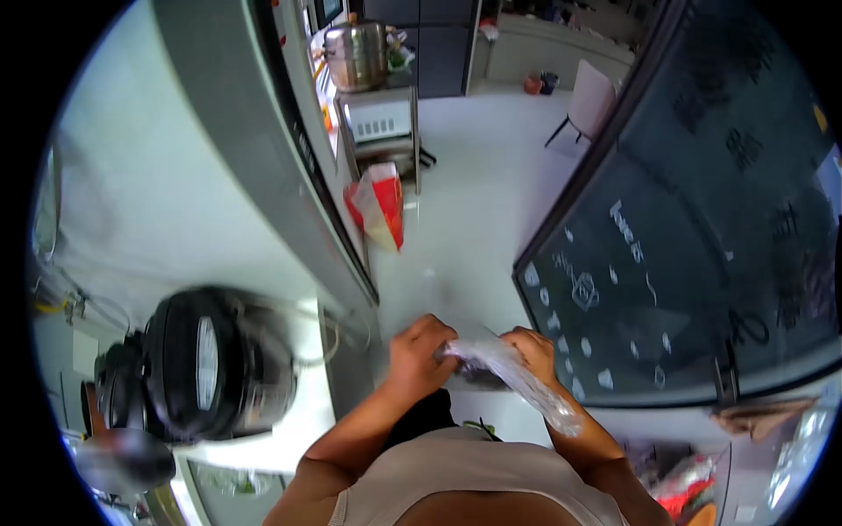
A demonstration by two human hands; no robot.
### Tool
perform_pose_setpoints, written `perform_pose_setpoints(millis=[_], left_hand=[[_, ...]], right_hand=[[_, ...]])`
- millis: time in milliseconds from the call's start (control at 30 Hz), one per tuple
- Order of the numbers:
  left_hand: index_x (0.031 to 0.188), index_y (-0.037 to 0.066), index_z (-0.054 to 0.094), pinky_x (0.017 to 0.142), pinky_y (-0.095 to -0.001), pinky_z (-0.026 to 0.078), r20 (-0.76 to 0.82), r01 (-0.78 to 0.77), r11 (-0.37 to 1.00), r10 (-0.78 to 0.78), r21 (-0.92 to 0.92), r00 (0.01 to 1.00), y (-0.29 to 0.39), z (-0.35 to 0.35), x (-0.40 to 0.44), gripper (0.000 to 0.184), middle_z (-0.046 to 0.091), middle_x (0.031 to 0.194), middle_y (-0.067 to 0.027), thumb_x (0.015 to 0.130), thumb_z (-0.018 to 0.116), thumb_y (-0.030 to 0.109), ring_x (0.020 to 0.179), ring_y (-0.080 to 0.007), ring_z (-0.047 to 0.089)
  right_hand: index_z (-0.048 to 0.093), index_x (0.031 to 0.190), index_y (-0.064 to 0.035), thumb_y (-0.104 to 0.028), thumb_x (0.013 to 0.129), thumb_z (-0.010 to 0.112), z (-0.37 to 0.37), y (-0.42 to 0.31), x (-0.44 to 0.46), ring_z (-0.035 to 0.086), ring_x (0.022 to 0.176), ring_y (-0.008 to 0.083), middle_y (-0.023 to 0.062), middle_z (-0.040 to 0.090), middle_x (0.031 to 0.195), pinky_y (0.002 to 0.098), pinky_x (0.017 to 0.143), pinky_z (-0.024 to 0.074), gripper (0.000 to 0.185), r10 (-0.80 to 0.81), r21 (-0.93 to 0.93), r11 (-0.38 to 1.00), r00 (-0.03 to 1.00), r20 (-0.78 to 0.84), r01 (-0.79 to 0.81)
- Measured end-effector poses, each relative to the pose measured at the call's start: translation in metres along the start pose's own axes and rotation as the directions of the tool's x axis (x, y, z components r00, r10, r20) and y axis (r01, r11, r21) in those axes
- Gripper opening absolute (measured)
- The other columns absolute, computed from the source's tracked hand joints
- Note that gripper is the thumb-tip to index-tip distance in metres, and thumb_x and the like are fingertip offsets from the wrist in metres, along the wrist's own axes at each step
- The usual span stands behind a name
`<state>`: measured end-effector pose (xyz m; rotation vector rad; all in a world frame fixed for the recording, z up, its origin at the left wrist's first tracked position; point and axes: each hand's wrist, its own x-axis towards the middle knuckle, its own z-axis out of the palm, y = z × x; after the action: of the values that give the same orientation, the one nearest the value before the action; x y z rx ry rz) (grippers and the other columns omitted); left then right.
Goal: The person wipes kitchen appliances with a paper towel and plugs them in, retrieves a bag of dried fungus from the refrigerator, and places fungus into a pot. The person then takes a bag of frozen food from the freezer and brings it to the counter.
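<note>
Both hands are in front of the body at the lower middle of the view, a short distance apart. A clear, crinkled plastic bag stretches between them, and its loose end hangs over my right forearm. My left hand has its fingers closed on the bag's left edge. My right hand is closed round the bag farther right, partly covered by the plastic. Something dark shows beneath the plastic between the hands; I cannot make out what it is.
On the left counter sits a black rice cooker. A dark glass door with white writing stands open at right. Ahead, a red and beige bag lies beside a shelf bearing a steel pot. A chair is farther back.
</note>
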<state>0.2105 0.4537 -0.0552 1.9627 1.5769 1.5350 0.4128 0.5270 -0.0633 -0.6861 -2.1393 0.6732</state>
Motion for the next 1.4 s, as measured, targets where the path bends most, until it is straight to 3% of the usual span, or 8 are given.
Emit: perform_pose_setpoints(millis=[200, 433, 700, 833, 1200, 1267, 1333, 1400], left_hand=[[0.086, 0.005, 0.054, 0.059, -0.0225, 0.038, 0.074, 0.165, 0.840, -0.148, -0.517, 0.986, -0.105, 0.041, 0.197, 0.028, 0.050, 0.077, -0.0021, 0.063, 0.064, -0.007, 0.067, -0.0107, 0.047], [0.102, 0.011, 0.054, 0.064, -0.0319, 0.048, 0.216, 0.148, 0.945, -0.085, -0.292, 0.973, -0.197, 0.082, 0.401, 0.042, 0.057, 0.087, -0.0089, 0.065, 0.074, 0.009, 0.074, -0.0269, 0.060], [0.122, 0.012, 0.050, 0.071, -0.0403, 0.048, 0.212, 0.057, 0.998, -0.065, 0.040, 0.975, -0.352, 0.190, 0.644, 0.068, 0.058, 0.091, -0.0144, 0.059, 0.074, 0.010, 0.084, -0.0349, 0.058], [0.129, 0.012, 0.045, 0.069, -0.0404, 0.047, 0.140, 0.089, 0.985, -0.110, 0.148, 0.984, -0.412, 0.198, 0.767, 0.075, 0.056, 0.092, -0.0160, 0.058, 0.070, 0.008, 0.081, -0.0364, 0.056], [0.125, 0.019, 0.052, 0.053, -0.0384, 0.044, -0.150, 0.123, 0.966, -0.090, 0.226, 0.985, -0.702, 0.245, 1.043, 0.071, 0.048, 0.077, -0.0106, 0.057, 0.061, 0.003, 0.061, -0.0309, 0.052], [0.117, 0.014, 0.057, 0.060, -0.0389, 0.047, -0.149, 0.160, 0.984, -0.147, 0.076, 0.978, -0.764, 0.244, 1.108, 0.057, 0.055, 0.084, -0.0150, 0.062, 0.058, 0.000, 0.069, -0.0353, 0.056], [0.099, 0.002, 0.060, 0.061, -0.0347, 0.043, -0.224, 0.135, 0.989, -0.145, -0.061, 0.964, -0.804, 0.242, 1.171, 0.029, 0.054, 0.077, -0.0134, 0.071, 0.058, 0.000, 0.069, -0.0305, 0.054], [0.090, 0.000, 0.057, 0.061, -0.0323, 0.042, -0.276, 0.216, 0.974, -0.228, -0.074, 0.934, -0.823, 0.232, 1.216, 0.017, 0.055, 0.074, -0.0125, 0.073, 0.059, 0.000, 0.067, -0.0269, 0.054]], right_hand=[[0.058, 0.076, -0.0026, -0.010, 0.069, 0.069, -0.008, 0.105, 0.189, 0.059, 0.059, 0.0276, 0.0108, 0.059, 0.069, 0.0322, 0.052, 0.0452, 0.015, -0.041, 0.093, 0.994, 0.989, -0.140, 0.055], [0.059, 0.075, -0.0078, -0.023, 0.070, 0.064, -0.035, 0.227, 0.373, 0.059, 0.069, 0.0328, 0.0120, 0.059, 0.070, 0.0405, 0.062, 0.0452, 0.017, 0.305, -0.190, 0.942, 0.940, 0.155, -0.275], [0.060, 0.088, -0.0098, -0.021, 0.065, 0.066, -0.067, 0.449, 0.624, 0.060, 0.077, 0.0312, 0.0097, 0.063, 0.079, 0.0392, 0.067, 0.0469, 0.026, 0.065, -0.176, 0.984, 0.946, 0.317, -0.009], [0.059, 0.091, -0.0088, -0.024, 0.066, 0.066, -0.083, 0.519, 0.768, 0.059, 0.075, 0.0326, 0.0110, 0.062, 0.079, 0.0387, 0.065, 0.0462, 0.030, -0.179, 0.229, 0.967, 0.938, 0.298, 0.112], [0.055, 0.100, -0.0080, -0.023, 0.078, 0.059, 0.024, 0.795, 1.091, 0.059, 0.078, 0.0309, 0.0125, 0.060, 0.090, 0.0362, 0.068, 0.0469, 0.027, -0.202, 0.254, 0.964, 0.832, 0.518, 0.076], [0.055, 0.105, -0.0054, -0.026, 0.084, 0.061, 0.063, 0.917, 1.154, 0.055, 0.092, 0.0185, 0.0109, 0.057, 0.101, 0.0316, 0.082, 0.0433, 0.031, -0.535, 0.206, 0.838, 0.690, 0.488, 0.505], [0.053, 0.118, -0.0025, -0.029, 0.081, 0.068, 0.007, 0.892, 1.283, 0.055, 0.102, 0.0223, 0.0102, 0.058, 0.111, 0.0344, 0.089, 0.0422, 0.047, -0.308, 0.388, 0.906, 0.367, 0.878, -0.170], [0.050, 0.124, -0.0029, -0.040, 0.082, 0.063, 0.003, 0.944, 1.360, 0.051, 0.112, 0.0216, 0.0089, 0.054, 0.120, 0.0376, 0.095, 0.0397, 0.057, -0.353, 0.609, 0.622, 0.517, 0.780, -0.493]])
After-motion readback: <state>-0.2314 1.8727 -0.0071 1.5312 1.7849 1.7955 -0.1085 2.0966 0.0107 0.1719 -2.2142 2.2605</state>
